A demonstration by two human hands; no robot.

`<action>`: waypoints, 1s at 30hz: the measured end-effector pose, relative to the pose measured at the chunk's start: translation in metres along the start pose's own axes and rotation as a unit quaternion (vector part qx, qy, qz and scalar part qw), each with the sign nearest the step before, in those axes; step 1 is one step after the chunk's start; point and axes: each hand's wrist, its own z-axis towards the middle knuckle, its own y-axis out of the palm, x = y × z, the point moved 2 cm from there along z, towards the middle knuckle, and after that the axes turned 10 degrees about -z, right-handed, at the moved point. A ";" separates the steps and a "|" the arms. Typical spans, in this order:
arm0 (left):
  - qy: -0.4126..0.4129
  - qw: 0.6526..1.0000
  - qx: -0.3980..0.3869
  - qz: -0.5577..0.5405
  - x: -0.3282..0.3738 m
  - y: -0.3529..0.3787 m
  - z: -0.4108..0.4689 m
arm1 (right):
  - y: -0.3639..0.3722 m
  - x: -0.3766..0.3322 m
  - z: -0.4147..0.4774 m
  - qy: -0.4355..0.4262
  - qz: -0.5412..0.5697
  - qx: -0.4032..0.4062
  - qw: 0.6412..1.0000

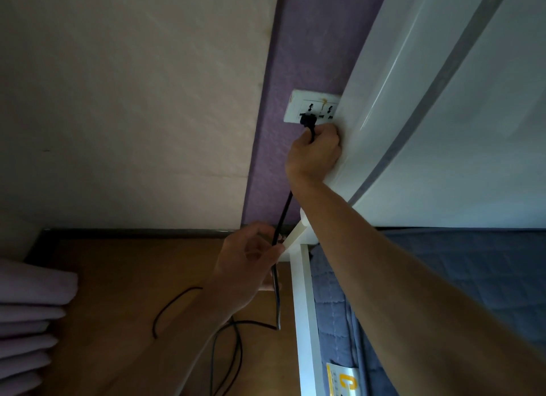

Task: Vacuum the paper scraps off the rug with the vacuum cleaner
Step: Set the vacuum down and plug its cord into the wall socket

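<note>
A black plug (pixel 307 120) sits at the left socket of a white wall outlet (pixel 313 107) on the purple wall. My right hand (pixel 314 155) grips the black cord just below the plug. Lower down, my left hand (pixel 246 265) holds the same black power cord (pixel 283 215) loosely between curled fingers. The rest of the cord trails in loops on the wooden floor (pixel 124 292). No vacuum cleaner, rug or paper scraps are in view.
A white headboard (pixel 413 100) and white bed frame (pixel 304 321) with a blue quilted mattress (pixel 443 262) fill the right side, close to the outlet. Folds of pale pink curtain (pixel 29 316) hang at the lower left. A cream wall is on the left.
</note>
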 end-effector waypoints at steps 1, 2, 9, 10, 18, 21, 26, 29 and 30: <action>-0.002 1.000 0.002 -0.004 -0.001 -0.001 0.001 | 0.001 0.001 -0.001 -0.007 0.012 0.008 1.000; -0.005 1.000 0.003 -0.009 -0.001 -0.003 0.001 | 0.002 0.001 -0.001 -0.015 0.023 0.018 0.999; -0.025 1.000 -0.001 -0.015 -0.004 -0.002 0.016 | 0.013 0.004 0.001 -0.049 0.047 0.065 0.996; -0.029 0.999 0.000 -0.016 -0.005 -0.001 0.018 | 0.014 0.004 0.001 -0.055 0.050 0.068 0.995; -0.028 0.999 0.018 0.004 -0.018 0.003 0.028 | 0.019 0.008 0.001 -0.051 0.058 0.082 0.994; -0.014 0.998 0.051 0.032 -0.023 0.006 0.028 | 0.016 0.008 0.000 -0.049 0.044 0.063 0.996; 0.033 0.993 0.076 0.086 -0.022 0.001 0.030 | 0.009 0.003 0.001 -0.033 0.017 0.004 0.999; 0.035 0.990 0.100 0.096 -0.014 -0.007 0.024 | -0.002 -0.003 -0.002 -0.059 -0.066 -0.071 0.994; 0.029 0.989 0.105 0.096 -0.009 -0.010 0.022 | -0.007 -0.005 -0.006 -0.078 -0.103 -0.114 0.985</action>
